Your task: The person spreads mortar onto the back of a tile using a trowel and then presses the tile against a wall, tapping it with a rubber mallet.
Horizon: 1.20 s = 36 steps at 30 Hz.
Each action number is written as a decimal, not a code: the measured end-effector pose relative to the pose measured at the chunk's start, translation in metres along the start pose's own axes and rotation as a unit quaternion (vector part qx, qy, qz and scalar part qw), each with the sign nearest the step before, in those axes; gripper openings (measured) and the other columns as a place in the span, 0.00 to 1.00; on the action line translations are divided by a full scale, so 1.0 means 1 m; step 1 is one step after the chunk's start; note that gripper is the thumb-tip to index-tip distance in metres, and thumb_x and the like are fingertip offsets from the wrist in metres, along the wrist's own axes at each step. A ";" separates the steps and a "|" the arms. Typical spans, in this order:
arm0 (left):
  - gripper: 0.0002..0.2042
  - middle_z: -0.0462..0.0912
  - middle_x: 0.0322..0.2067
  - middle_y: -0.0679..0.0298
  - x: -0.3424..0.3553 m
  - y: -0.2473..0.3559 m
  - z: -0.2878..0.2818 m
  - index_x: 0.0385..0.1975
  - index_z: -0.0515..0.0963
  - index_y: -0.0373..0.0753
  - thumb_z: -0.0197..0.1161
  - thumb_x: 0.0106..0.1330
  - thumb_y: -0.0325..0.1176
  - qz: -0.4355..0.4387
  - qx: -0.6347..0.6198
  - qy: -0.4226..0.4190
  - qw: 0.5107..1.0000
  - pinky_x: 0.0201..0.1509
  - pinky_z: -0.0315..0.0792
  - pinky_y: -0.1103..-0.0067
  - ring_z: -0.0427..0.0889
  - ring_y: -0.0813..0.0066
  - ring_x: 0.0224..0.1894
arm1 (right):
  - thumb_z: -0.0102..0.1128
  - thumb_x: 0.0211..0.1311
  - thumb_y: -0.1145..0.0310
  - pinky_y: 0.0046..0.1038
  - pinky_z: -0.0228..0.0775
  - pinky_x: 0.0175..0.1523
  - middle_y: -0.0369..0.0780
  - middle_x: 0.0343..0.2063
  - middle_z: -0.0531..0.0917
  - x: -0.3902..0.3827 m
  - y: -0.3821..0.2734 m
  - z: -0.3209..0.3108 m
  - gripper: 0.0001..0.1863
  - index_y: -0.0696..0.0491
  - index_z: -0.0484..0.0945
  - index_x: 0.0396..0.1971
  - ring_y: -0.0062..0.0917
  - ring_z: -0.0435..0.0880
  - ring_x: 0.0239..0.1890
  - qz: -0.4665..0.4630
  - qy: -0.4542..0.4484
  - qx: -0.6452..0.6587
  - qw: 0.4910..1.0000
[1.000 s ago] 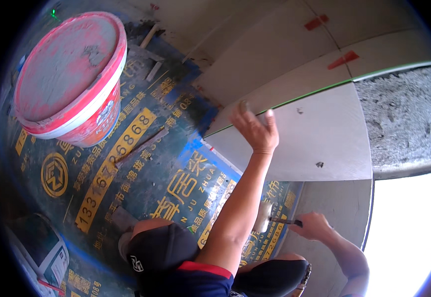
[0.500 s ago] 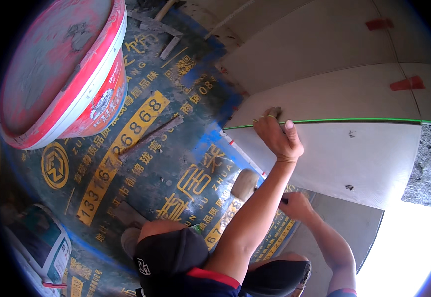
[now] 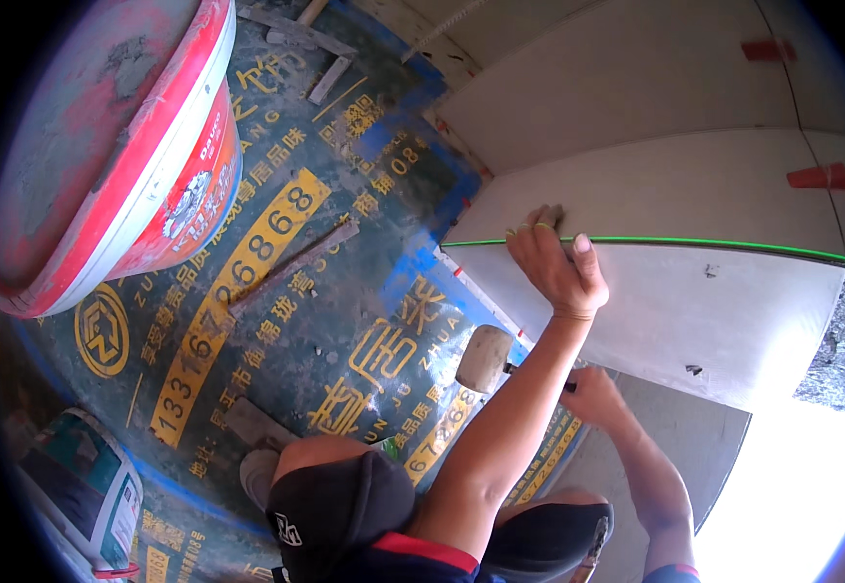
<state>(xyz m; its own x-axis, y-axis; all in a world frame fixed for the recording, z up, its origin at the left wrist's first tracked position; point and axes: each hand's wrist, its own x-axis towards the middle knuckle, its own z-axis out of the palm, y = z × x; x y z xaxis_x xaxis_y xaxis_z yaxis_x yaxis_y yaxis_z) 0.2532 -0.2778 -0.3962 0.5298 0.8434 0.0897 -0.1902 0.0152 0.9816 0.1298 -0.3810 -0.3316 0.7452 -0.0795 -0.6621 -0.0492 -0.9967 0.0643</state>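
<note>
My left hand [image 3: 560, 277] rests at the upper edge of a pale wall tile [image 3: 685, 321], fingers spread over the joint and thumb held apart. A bright green line [image 3: 704, 241] runs along that joint, below another large tile [image 3: 656, 185]. Lower down, my right hand [image 3: 597, 396] is closed round the dark handle of a mallet. The pale, blocky mallet head [image 3: 484, 360] points left, apart from the tile face. My left forearm passes in front of part of the mallet's handle.
A red-and-white bucket [image 3: 199, 185] of grey mortar stands at left, another bucket [image 3: 92, 496] at lower left. Green printed sheeting [image 3: 277, 340] covers the floor, with a rusty rod [image 3: 291, 267] on it. Red strips [image 3: 819, 177] cross a tile joint. Rough concrete [image 3: 842, 330] shows at right.
The view has shifted slightly. Both hands keep nearly the same places against the tile, and the mallet stays in my right hand.
</note>
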 end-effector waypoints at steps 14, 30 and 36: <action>0.24 0.75 0.38 0.50 -0.003 0.004 -0.002 0.37 0.73 0.32 0.36 0.73 0.48 0.016 0.015 -0.021 1.000 0.51 0.58 0.61 0.69 0.50 0.43 | 0.63 0.55 0.47 0.36 0.72 0.34 0.46 0.19 0.81 -0.045 0.002 -0.021 0.23 0.55 0.83 0.28 0.38 0.82 0.25 0.068 0.057 0.023 0.996; 0.19 0.80 0.35 0.49 0.038 0.107 0.015 0.40 0.76 0.31 0.40 0.73 0.40 0.245 -0.037 -0.057 0.967 0.49 0.69 0.54 0.78 0.45 0.36 | 0.55 0.57 0.34 0.41 0.75 0.36 0.42 0.20 0.82 -0.236 0.038 -0.105 0.30 0.50 0.78 0.23 0.40 0.84 0.27 0.134 0.110 -0.134 0.976; 0.20 0.81 0.34 0.49 0.024 0.107 0.010 0.36 0.77 0.31 0.39 0.73 0.39 0.194 -0.055 -0.085 0.976 0.38 0.73 0.61 0.80 0.47 0.35 | 0.59 0.57 0.40 0.39 0.73 0.30 0.42 0.17 0.80 -0.212 0.054 -0.161 0.27 0.52 0.77 0.20 0.39 0.81 0.23 0.065 0.229 -0.134 0.962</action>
<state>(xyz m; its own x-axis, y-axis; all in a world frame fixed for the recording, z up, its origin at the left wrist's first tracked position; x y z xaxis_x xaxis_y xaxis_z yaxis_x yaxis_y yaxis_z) 0.2534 -0.2610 -0.2870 0.5275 0.6958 0.4875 -0.4866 -0.2230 0.8447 0.0764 -0.4158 -0.0679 0.9622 -0.1277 -0.2405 -0.0350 -0.9339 0.3558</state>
